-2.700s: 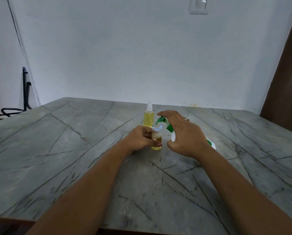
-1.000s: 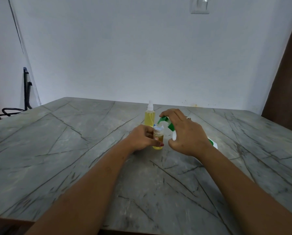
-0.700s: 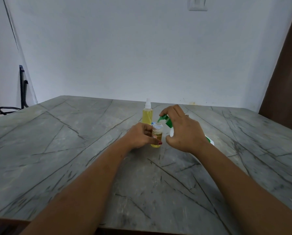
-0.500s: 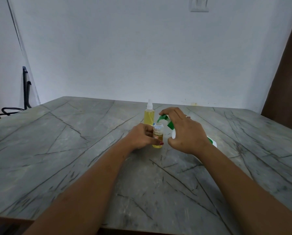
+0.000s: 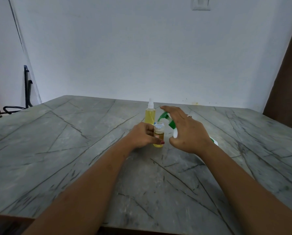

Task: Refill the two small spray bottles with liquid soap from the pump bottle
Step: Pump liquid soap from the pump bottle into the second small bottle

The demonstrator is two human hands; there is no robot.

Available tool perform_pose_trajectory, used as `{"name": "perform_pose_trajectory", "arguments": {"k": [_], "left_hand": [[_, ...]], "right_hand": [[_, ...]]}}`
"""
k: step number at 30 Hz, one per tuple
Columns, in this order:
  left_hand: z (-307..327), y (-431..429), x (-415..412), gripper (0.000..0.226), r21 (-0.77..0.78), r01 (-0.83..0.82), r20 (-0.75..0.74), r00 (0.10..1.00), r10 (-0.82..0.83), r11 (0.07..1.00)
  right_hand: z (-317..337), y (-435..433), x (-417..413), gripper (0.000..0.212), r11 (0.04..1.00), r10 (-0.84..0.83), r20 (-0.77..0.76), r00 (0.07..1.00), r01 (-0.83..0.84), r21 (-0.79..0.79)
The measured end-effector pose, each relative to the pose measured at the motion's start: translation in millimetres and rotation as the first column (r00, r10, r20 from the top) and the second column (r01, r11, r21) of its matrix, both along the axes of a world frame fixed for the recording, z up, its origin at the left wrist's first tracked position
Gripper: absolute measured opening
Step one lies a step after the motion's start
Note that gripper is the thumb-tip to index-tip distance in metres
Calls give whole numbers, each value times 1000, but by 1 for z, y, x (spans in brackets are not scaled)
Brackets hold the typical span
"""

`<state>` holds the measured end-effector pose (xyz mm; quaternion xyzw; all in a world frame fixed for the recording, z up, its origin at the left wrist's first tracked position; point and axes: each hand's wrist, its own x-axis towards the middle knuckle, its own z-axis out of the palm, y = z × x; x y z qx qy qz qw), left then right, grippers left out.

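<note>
A small clear spray bottle (image 5: 158, 133), uncapped and part full of yellow liquid, stands on the grey marble table (image 5: 70, 150). My left hand (image 5: 141, 135) is wrapped around it. The green spout of the white pump bottle (image 5: 175, 134) ends just above its mouth. My right hand (image 5: 187, 133) hovers over the green pump head (image 5: 163, 115), fingers stretched out flat on its top and thumb hanging free beside the bottle. A taller spray bottle (image 5: 150, 116), full of yellow liquid with its white nozzle on, stands just behind.
A white wall runs behind the table, with a switch plate (image 5: 200, 4) high up. A black chair frame (image 5: 27, 85) stands off the far left corner. A brown panel (image 5: 287, 82) borders the right side.
My right hand's fingers have straightened and lifted, and the pump head has come up. The left hand and small bottle stay put. The view has shifted slightly.
</note>
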<state>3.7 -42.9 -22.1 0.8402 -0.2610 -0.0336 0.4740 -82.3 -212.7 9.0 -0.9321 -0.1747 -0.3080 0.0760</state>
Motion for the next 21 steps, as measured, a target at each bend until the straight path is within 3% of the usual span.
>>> {"name": "perform_pose_trajectory", "arguments": {"k": [12,21], "left_hand": [[2,1,-3,30,1,37,-18,999,-37,999],[2,0,-1,37,2,-4,-8,1000,4,1000]], "right_hand": [[2,3,0,61,1000,-11,37,999,10,30],[0,0,1,78,1000,-16,5,1000,16,-16]]}}
